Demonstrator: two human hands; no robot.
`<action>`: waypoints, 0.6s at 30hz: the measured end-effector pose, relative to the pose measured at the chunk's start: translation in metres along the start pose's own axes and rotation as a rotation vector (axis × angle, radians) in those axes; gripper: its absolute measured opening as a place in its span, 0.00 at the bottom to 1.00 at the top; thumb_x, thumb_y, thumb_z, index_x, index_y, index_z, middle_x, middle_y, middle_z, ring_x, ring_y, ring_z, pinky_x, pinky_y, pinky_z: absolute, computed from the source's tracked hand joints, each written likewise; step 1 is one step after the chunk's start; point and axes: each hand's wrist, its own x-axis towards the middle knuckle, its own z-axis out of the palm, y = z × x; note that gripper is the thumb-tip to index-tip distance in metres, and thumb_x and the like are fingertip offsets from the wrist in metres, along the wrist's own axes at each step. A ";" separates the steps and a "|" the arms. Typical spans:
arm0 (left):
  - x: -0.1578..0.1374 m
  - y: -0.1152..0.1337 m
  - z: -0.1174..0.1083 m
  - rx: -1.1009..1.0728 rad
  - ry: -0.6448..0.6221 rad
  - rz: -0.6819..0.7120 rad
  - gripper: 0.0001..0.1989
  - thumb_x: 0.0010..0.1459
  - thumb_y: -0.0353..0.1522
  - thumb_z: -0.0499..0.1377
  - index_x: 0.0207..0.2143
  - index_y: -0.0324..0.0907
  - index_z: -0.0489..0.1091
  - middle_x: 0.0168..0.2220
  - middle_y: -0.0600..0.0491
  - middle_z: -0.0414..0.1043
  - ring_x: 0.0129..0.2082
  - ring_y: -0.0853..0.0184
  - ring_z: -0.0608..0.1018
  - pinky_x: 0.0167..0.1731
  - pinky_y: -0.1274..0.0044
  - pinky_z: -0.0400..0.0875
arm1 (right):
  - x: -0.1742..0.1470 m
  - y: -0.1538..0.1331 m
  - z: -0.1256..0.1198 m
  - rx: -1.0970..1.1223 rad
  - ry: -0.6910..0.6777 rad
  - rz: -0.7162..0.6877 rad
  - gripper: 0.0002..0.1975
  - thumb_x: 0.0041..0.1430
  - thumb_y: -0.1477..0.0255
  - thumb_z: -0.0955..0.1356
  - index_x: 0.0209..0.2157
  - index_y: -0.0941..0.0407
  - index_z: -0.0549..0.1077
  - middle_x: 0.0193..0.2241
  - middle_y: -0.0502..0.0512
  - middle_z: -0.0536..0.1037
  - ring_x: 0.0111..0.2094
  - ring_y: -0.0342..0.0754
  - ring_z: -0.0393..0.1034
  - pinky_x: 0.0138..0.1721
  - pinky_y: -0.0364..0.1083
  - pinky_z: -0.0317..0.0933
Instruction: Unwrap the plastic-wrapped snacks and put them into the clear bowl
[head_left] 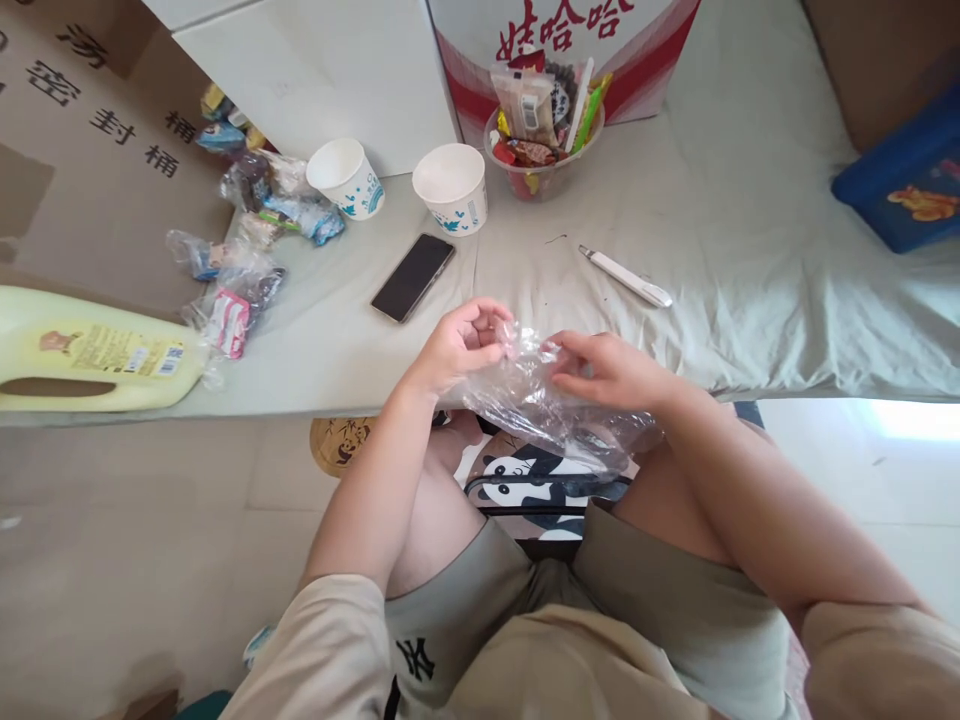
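Observation:
A clear plastic bag (525, 385) hangs crumpled between my two hands, its lower part drooping past the front edge of the cloth-covered surface toward my lap. My left hand (465, 345) pinches the bag's upper edge between thumb and curled fingers. On the other side, my right hand (600, 368) grips the same upper part with thumb and index finger. Just beyond my left hand lies a dark-screened phone (414, 278). A white pen-shaped cutter (625, 276) rests farther back, to the right of my hands.
Two white paper cups (450, 190) stand behind the phone. A clear bowl (544, 180) of packaged snacks sits by a red-and-white box (645, 70). Bagged small items (240, 270) and a yellow jug (97, 350) are at left; a blue container (904, 180) is at right.

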 end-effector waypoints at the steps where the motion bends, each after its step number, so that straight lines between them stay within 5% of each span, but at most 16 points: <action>1: 0.001 0.002 -0.003 -0.019 0.081 0.016 0.19 0.48 0.34 0.69 0.42 0.45 0.70 0.36 0.54 0.76 0.37 0.65 0.81 0.40 0.73 0.76 | 0.000 -0.001 0.002 0.041 0.007 0.026 0.12 0.58 0.64 0.66 0.42 0.54 0.74 0.27 0.51 0.79 0.29 0.49 0.74 0.35 0.49 0.67; 4: 0.006 0.000 -0.008 -0.095 0.307 0.017 0.15 0.59 0.40 0.63 0.47 0.45 0.69 0.45 0.49 0.78 0.49 0.62 0.80 0.46 0.72 0.75 | 0.001 -0.002 0.008 0.247 0.151 0.126 0.08 0.58 0.64 0.67 0.32 0.53 0.70 0.24 0.49 0.76 0.23 0.45 0.70 0.29 0.46 0.65; 7: 0.007 -0.009 -0.001 -0.202 0.179 -0.104 0.16 0.63 0.43 0.59 0.46 0.42 0.71 0.48 0.44 0.78 0.52 0.60 0.80 0.49 0.70 0.75 | 0.006 0.001 0.016 0.491 0.351 0.228 0.11 0.57 0.60 0.68 0.35 0.52 0.67 0.27 0.50 0.77 0.22 0.44 0.70 0.25 0.45 0.65; 10: 0.009 -0.019 0.013 -0.162 -0.043 -0.240 0.15 0.58 0.36 0.65 0.46 0.41 0.73 0.45 0.44 0.80 0.45 0.60 0.83 0.45 0.70 0.76 | 0.015 0.003 0.022 0.572 0.459 0.261 0.12 0.55 0.60 0.68 0.37 0.52 0.67 0.32 0.50 0.78 0.20 0.41 0.69 0.23 0.44 0.64; 14: 0.012 -0.020 0.017 -0.014 0.017 -0.272 0.13 0.62 0.33 0.59 0.50 0.43 0.70 0.28 0.52 0.79 0.26 0.66 0.82 0.27 0.76 0.73 | 0.020 0.003 0.024 0.530 0.569 0.235 0.12 0.54 0.66 0.66 0.40 0.52 0.73 0.41 0.53 0.80 0.22 0.41 0.69 0.25 0.45 0.65; 18: 0.011 -0.012 0.003 -0.114 -0.027 -0.225 0.15 0.59 0.37 0.60 0.47 0.45 0.69 0.23 0.56 0.76 0.20 0.67 0.79 0.20 0.79 0.66 | 0.015 0.006 0.022 0.497 0.656 0.063 0.08 0.53 0.68 0.65 0.27 0.53 0.75 0.43 0.57 0.78 0.31 0.46 0.72 0.30 0.49 0.67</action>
